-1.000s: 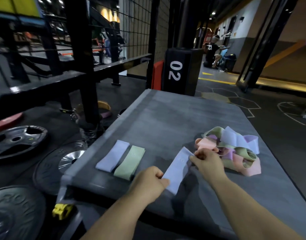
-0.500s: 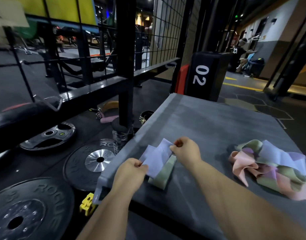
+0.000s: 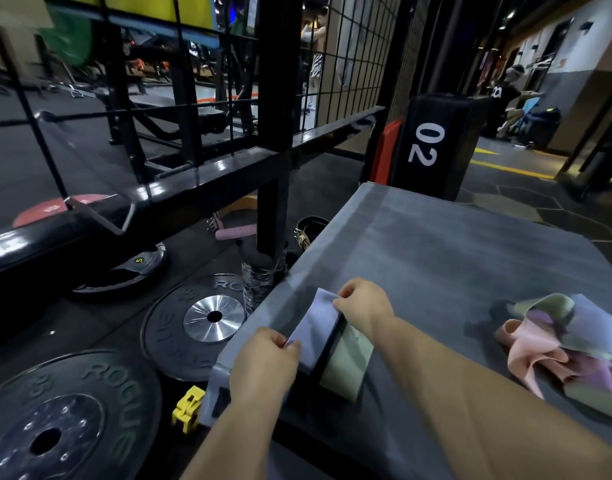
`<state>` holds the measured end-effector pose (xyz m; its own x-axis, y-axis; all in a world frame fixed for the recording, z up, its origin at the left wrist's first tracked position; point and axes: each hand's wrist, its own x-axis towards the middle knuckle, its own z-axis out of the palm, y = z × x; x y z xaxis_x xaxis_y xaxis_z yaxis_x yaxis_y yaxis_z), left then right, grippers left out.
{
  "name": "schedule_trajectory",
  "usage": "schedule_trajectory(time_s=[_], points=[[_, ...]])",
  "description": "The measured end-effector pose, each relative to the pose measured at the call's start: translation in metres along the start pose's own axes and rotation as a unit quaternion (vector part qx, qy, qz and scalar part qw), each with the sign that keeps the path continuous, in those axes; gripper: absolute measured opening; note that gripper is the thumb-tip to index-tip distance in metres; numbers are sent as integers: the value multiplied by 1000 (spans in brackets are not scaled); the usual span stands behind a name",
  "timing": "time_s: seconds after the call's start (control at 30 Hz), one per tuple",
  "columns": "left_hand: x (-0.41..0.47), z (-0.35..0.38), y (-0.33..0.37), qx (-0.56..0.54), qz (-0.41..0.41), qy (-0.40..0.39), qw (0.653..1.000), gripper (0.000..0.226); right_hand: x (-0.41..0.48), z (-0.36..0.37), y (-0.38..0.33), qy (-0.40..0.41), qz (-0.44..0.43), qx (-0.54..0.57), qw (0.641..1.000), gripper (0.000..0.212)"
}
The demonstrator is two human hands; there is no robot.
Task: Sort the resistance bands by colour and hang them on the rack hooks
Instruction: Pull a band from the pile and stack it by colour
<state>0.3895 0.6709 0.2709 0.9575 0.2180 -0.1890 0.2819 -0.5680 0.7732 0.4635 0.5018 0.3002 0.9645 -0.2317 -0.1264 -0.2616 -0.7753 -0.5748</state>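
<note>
Fingers of both hands pinch a flat lilac fabric resistance band (image 3: pixel 316 332): left hand (image 3: pixel 264 363) at its near end, right hand (image 3: pixel 365 308) at its far end, above the grey platform (image 3: pixel 436 254), beside a flat green band (image 3: pixel 349 363).

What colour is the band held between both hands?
The band is pale lilac; head view.

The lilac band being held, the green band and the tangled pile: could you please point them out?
lilac band (image 3: pixel 316 331), head view, centre of its face.
green band (image 3: pixel 347 365), head view, middle of strip.
tangled pile (image 3: pixel 526 348), head view, pink fold.
</note>
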Motion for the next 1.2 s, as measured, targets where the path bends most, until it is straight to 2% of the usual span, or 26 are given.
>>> schedule_trajectory(time_s=[0.2, 0.47, 0.8, 0.97, 1.2], points=[[-2, 3, -2, 57, 30, 23, 998, 11, 8, 8, 0, -28, -9, -60, 998, 17], [-5, 2, 0, 66, 28, -1, 997, 12, 9, 13, -1, -36, -20, -84, 996, 21], [-6, -7, -1, 65, 11, -7, 998, 27, 4, 13, -2, -65, -19, -82, 994, 23], [-8, -8, -1, 95, 38, -9, 995, 18, 1, 15, 8, -28, -34, -114, 992, 23], [-9, -9, -1, 99, 55, -13, 993, 23, -8, 17, 16, 5, -99, -122, 988, 35]])
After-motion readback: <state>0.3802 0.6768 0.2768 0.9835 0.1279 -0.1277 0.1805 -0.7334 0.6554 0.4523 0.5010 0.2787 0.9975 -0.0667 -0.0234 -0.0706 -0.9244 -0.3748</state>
